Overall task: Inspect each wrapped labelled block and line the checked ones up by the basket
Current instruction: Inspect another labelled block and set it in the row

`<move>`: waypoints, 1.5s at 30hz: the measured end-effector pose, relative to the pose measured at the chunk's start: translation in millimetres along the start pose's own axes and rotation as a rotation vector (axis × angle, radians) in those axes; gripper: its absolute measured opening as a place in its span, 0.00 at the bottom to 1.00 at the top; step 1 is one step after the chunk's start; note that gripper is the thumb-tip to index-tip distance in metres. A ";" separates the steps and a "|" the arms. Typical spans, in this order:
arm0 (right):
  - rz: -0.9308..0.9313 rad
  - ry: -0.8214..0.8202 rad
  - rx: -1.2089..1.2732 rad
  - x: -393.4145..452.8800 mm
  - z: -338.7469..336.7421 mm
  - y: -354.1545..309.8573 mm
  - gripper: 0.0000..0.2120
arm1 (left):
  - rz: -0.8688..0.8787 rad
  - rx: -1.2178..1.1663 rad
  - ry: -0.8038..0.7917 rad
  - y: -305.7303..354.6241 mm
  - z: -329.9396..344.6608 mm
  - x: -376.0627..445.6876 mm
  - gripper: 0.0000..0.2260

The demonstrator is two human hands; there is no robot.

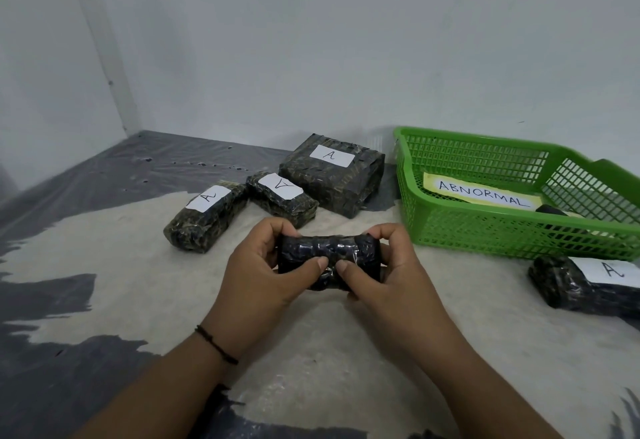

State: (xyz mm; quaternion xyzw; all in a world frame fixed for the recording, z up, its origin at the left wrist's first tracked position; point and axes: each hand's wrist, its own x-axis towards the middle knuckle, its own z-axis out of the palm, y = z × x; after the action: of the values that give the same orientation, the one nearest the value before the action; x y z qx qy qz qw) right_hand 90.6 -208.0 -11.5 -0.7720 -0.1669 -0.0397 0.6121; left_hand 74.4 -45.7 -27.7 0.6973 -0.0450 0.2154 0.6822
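Note:
Both hands hold one dark wrapped block point(329, 251) above the floor in the middle of the view; no label shows on its visible side. My left hand point(263, 272) grips its left end and my right hand point(384, 275) grips its right end, both thumbs pressing the front. Three wrapped blocks with white "A" labels lie in a row left of the green basket point(460, 227): a large block point(332, 175), a small block point(282, 199) and a long block point(204, 220). Another "A" block point(568, 286) lies in front of the basket at the right.
The basket holds a yellow-edged sign reading "ABNORMAL" point(481, 194) and a dark item point(550, 210) partly hidden behind its wall. The floor is covered with a dark plastic sheet point(69, 369) and a pale patch. White walls rise close behind.

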 end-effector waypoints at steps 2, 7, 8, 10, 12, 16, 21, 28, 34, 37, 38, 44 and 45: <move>-0.012 0.002 -0.002 0.7 -0.1 -0.4 0.18 | 0.012 -0.021 -0.003 0.0 0.4 -0.1 0.16; 0.179 -0.057 0.308 -2.2 -4.5 -5.9 0.25 | 0.064 -0.061 -0.045 3.3 -3.5 0.8 0.18; 0.205 -0.074 0.322 -2.4 -5.6 -7.3 0.22 | 0.078 -0.057 -0.056 3.9 -3.9 0.3 0.18; 0.218 -0.091 0.278 -1.8 -5.8 -7.8 0.14 | 0.095 -0.038 -0.070 4.9 -3.2 -1.0 0.18; 0.199 -0.056 0.264 -0.3 -6.0 -6.3 0.07 | 0.096 -0.017 -0.087 4.7 -2.2 -1.8 0.20; 0.107 0.021 0.270 2.4 -9.6 -6.9 0.04 | 0.000 -0.093 -0.095 7.5 -0.9 -1.2 0.24; 0.079 0.031 0.191 1.3 -11.6 -5.6 0.08 | 0.013 -0.064 -0.045 9.2 -2.7 0.4 0.14; 0.034 0.041 0.102 0.5 -12.7 -6.9 0.15 | 0.084 -0.045 -0.022 8.6 -4.3 0.7 0.11; 0.008 0.032 0.140 -1.1 -11.3 -5.7 0.12 | 0.034 -0.016 0.040 3.8 -5.1 2.7 0.06; 0.031 0.046 0.139 -0.1 -9.3 -4.0 0.14 | 0.051 -0.013 0.047 4.7 -6.5 3.1 0.06; 0.031 0.062 0.131 0.7 -8.7 -3.9 0.15 | 0.060 -0.014 0.027 5.6 -6.2 2.2 0.07; 0.045 0.054 0.101 0.3 -7.4 -4.5 0.14 | 0.129 0.132 -0.032 0.8 -4.7 -0.6 0.09; 0.051 0.043 0.100 -0.2 -6.7 -5.0 0.13 | 0.150 0.155 -0.028 0.6 -4.7 -0.5 0.08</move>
State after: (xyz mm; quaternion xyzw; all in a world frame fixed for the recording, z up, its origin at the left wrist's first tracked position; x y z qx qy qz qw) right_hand 89.8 -213.6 -5.2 -0.7435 -0.1360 -0.0323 0.6540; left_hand 72.6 -41.3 -27.4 0.7457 -0.0895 0.2589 0.6074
